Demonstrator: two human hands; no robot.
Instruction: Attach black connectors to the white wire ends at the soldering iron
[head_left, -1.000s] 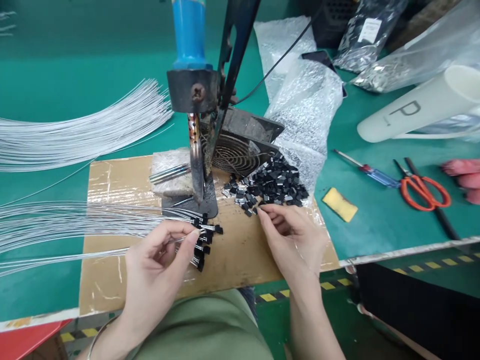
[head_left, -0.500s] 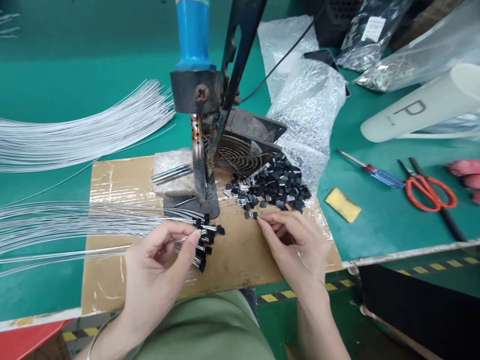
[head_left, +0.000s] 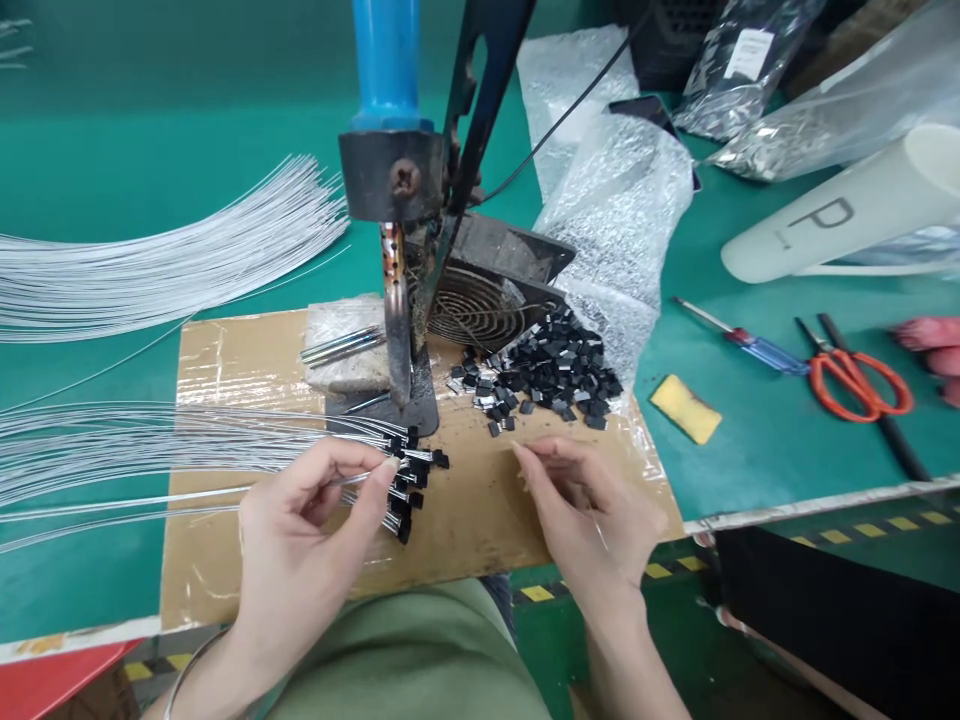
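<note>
My left hand (head_left: 322, 540) is closed in a pinch on thin white wires, its fingertips beside a cluster of black connectors (head_left: 409, 480) on the wire ends. Other white wires (head_left: 247, 440) run from that cluster off to the left. My right hand (head_left: 592, 500) has thumb and forefinger pressed together above the cardboard (head_left: 480, 530); whether anything sits between them I cannot make out. Just beyond its fingertips lies a pile of small black connectors (head_left: 562, 365), a few scattered at the near edge. Upright in front of both hands stands a blue-handled soldering iron (head_left: 397, 310), tip down.
A round-grilled fan (head_left: 480, 300) stands behind the iron. Loose white wires (head_left: 172, 270) lie at the far left. On the right are bubble wrap (head_left: 615, 220), a yellow sponge (head_left: 686, 408), a screwdriver (head_left: 757, 345), orange-handled scissors (head_left: 855, 385) and a white cylinder (head_left: 832, 215).
My right hand has drawn slightly back toward me, away from the loose connectors at the pile's near edge. The left hand has shifted a little left, still pinching the wires.
</note>
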